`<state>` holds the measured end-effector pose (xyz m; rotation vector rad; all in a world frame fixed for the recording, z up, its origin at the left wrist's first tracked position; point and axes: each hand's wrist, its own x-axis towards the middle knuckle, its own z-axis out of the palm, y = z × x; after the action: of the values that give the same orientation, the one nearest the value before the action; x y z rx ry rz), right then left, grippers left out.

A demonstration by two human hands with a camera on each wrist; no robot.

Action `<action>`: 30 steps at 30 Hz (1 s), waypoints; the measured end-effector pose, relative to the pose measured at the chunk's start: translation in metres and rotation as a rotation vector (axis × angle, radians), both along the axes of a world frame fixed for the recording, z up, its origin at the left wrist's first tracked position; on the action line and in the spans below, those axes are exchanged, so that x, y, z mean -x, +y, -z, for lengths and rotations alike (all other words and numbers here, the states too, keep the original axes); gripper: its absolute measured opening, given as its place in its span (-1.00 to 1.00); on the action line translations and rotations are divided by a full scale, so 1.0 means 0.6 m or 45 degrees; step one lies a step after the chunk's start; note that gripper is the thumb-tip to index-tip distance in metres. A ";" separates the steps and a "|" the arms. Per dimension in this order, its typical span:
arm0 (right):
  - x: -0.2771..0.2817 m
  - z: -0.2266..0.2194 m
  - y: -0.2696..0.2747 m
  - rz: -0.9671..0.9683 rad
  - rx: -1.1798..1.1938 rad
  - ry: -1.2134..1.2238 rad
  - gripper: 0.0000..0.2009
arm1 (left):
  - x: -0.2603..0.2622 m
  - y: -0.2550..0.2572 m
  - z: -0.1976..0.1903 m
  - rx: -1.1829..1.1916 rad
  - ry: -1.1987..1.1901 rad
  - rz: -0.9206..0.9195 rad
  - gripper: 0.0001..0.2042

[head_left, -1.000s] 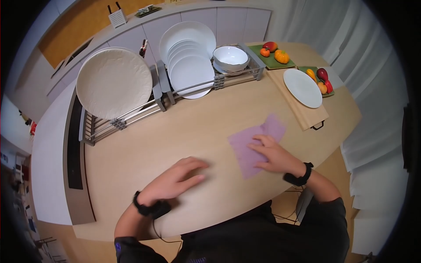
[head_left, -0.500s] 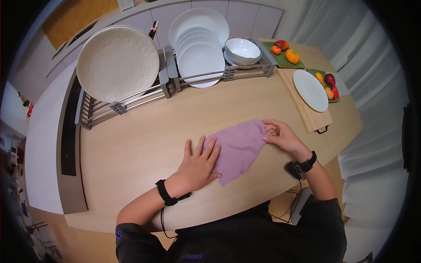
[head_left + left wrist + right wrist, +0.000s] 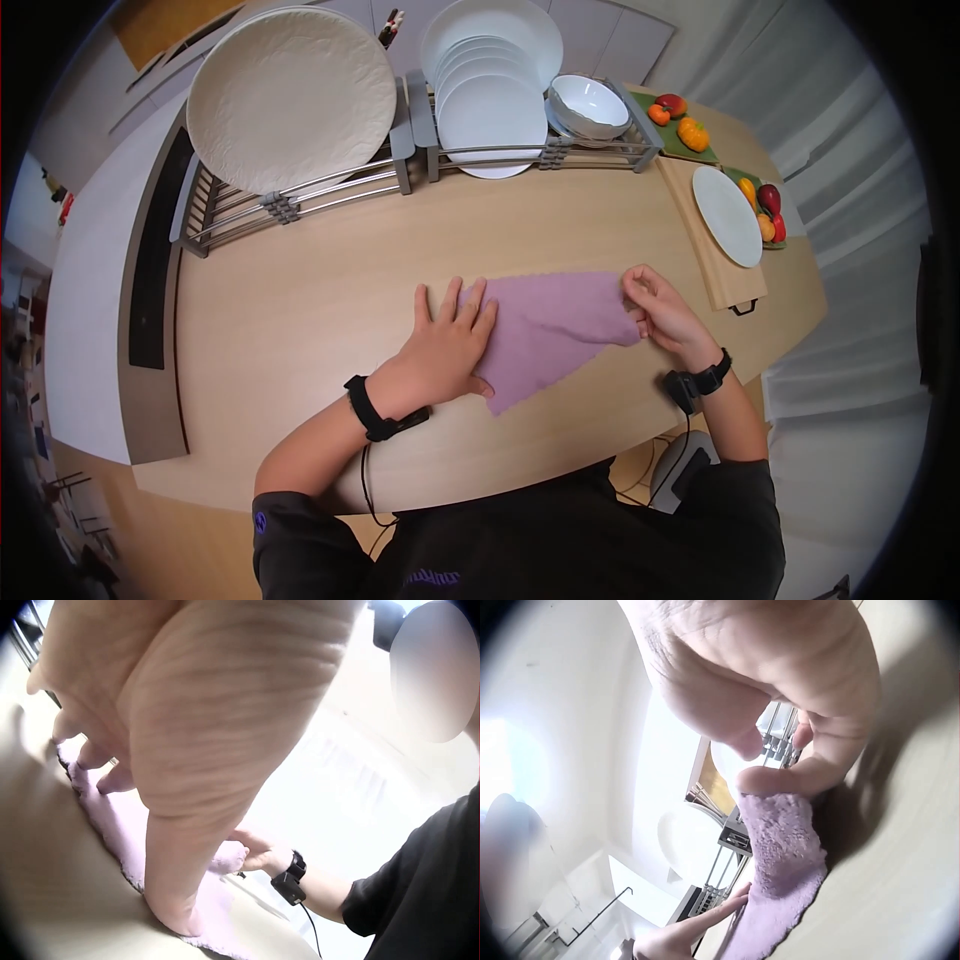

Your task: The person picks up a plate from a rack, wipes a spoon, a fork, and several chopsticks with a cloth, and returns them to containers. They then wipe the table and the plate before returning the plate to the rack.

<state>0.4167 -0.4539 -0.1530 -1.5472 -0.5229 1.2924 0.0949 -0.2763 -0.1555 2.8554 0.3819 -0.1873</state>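
A thin purple cloth with a wavy edge lies on the light wooden table. My left hand rests palm down on its left edge, fingers spread and thumb out near the front corner. At the opposite end, my right hand holds the cloth's right edge with bent fingers. In the right wrist view that end of the cloth rises off the table to a fingertip. The left wrist view shows the left fingertips on the cloth border.
Behind stand metal racks with a big cream platter, white plates and a bowl. To the right, a white oval plate lies on a wooden board, near green trays of colourful vegetables.
The right hand went from lying on the cloth to holding its right edge. The left hand moved right onto the left edge. The cloth shifted left and lies flatter; the head view has tilted down.
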 end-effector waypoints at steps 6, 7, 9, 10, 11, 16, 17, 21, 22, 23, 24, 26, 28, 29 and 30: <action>0.022 -0.026 0.009 -0.292 0.094 -0.386 -0.59 | 0.005 0.040 -0.008 0.052 0.069 -0.027 0.18; 0.024 -0.027 0.010 -0.259 0.121 -0.491 -0.58 | 0.006 0.047 -0.010 0.061 0.086 -0.018 0.18; 0.040 -0.031 0.011 -0.217 0.020 -1.274 -0.59 | 0.008 0.055 -0.008 0.070 0.083 0.000 0.17; 0.051 -0.037 0.017 -0.193 -0.045 -1.667 -0.60 | 0.009 0.061 -0.008 0.072 0.078 0.001 0.17; 0.067 -0.050 0.029 -0.284 -0.193 -1.768 -0.59 | 0.009 0.067 -0.012 0.095 0.078 -0.004 0.16; 0.192 -0.049 0.076 -0.959 -0.446 -1.657 -0.40 | 0.021 0.089 -0.033 0.166 0.020 -0.100 0.11; 0.205 -0.019 0.082 -1.102 -0.414 -1.702 -0.34 | 0.023 0.089 -0.037 0.103 0.016 -0.142 0.10; 0.223 -0.020 0.038 -1.337 -0.148 -1.673 -0.18 | 0.039 0.093 -0.054 -0.074 -0.056 -0.233 0.04; 0.220 -0.032 0.018 -1.308 -0.099 -1.618 -0.20 | 0.045 0.089 -0.055 -0.078 -0.087 -0.252 0.03; 0.212 -0.047 -0.005 -1.286 -0.045 -1.565 -0.22 | 0.048 0.088 -0.061 -0.085 -0.100 -0.264 0.01; 0.195 -0.057 -0.019 -1.262 0.009 -1.512 -0.23 | 0.051 0.089 -0.071 -0.093 -0.113 -0.276 -0.01; 0.147 -0.053 -0.042 -1.118 0.045 -1.492 -0.26 | 0.056 0.087 -0.081 -0.120 -0.168 -0.307 -0.06; 0.103 -0.040 -0.073 -1.045 0.080 -1.530 -0.28 | 0.052 0.083 -0.088 -0.165 -0.250 -0.310 -0.12; 0.074 -0.035 -0.078 -1.068 0.094 -1.582 -0.28 | 0.050 0.077 -0.098 -0.188 -0.271 -0.283 -0.15; 0.051 -0.032 -0.077 -1.097 0.106 -1.636 -0.28 | 0.052 0.066 -0.111 -0.212 -0.293 -0.262 -0.17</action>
<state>0.3861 -0.5002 -0.1338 -2.2066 -2.1233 0.6752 0.0635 -0.2366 -0.0892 2.9279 0.6654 0.2203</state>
